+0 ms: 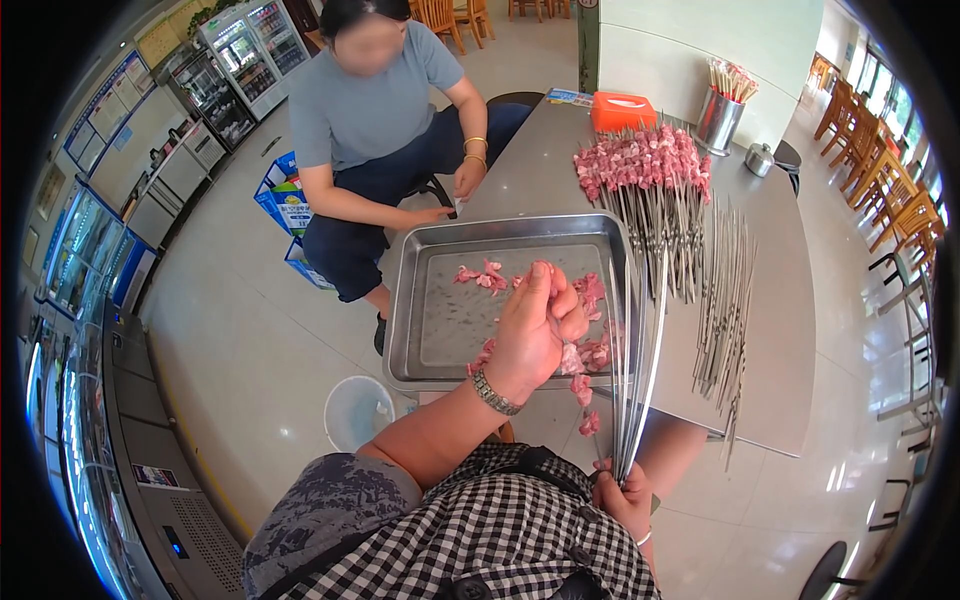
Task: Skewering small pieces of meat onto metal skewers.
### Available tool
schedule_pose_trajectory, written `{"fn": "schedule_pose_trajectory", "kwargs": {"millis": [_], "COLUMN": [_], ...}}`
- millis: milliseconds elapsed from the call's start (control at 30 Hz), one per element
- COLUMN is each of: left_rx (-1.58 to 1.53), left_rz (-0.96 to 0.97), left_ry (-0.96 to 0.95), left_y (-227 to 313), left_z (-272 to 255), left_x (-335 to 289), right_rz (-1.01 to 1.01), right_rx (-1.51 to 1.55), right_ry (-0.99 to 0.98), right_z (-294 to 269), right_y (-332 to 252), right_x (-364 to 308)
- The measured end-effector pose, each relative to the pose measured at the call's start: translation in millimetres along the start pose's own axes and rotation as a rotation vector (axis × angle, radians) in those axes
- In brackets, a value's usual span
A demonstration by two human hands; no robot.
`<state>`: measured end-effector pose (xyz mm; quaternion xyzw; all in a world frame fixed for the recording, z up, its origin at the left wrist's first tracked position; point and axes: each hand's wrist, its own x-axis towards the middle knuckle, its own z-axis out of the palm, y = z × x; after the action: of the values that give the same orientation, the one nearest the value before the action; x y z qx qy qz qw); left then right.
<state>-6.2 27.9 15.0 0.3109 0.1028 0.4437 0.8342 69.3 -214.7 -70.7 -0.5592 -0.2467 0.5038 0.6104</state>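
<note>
Watching over the head camera from my end, I've got the left hand [540, 325], the one with the metal-band wristwatch [494, 393], curled up over a big rectangular stainless-steel tray [450, 325]. Its thumb and fingertips are bunched together, but honestly I can't tell if there's meat pinched between them.

Right hand [624, 495] is way easier to read: low by the black-and-white checked apron [500, 530], clenched around the lower ends of a fan of thin silvery metal skewers [628, 430] pointing up past the tray's right side. A few chunks of raw pink meat [590, 424] hang in a line just above that fist.

More raw pink meat pieces [592, 290] sit scattered inside the tray, mostly toward its right side, plus a small clump farther back on the left.

On the smooth grey table [780, 370] I see a heap of loaded meat skewers [645, 165], with bare metal skewers [715, 330] lying just right of it. A person in a grey-blue T-shirt [375, 110] sits across from me.
</note>
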Motion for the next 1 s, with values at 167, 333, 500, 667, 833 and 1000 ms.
{"fn": "schedule_pose_trajectory", "kwargs": {"millis": [167,333,500,667,833,1000], "left_rx": [-0.055,0.034,0.150,0.133,-0.063,0.031], "left_rz": [-0.060,0.010,0.027,-0.034,-0.045,-0.035], "left_ry": [0.027,0.056,0.076,-0.025,0.051,-0.114], "left_y": [1.5,-2.6,-7.8,-10.5,2.8,-1.6], "left_z": [-6.4,1.6,1.1,-10.3,3.6,-15.7], "left_x": [2.0,-1.2,-4.5,-3.2,-0.3,5.6], "right_rz": [-0.034,-0.037,-0.079,-0.060,-0.029,0.035], "right_rx": [-0.036,-0.019,-0.055,-0.028,0.033,0.075], "right_ry": [0.030,0.033,0.013,-0.001,-0.033,-0.077], "right_z": [-2.4,-1.2,3.8,4.5,2.9,4.3], "right_y": [2.7,1.5,-0.7,-4.7,-7.5,-8.2], "right_x": [-2.0,0.4,4.9,4.9,3.5,4.0]}}
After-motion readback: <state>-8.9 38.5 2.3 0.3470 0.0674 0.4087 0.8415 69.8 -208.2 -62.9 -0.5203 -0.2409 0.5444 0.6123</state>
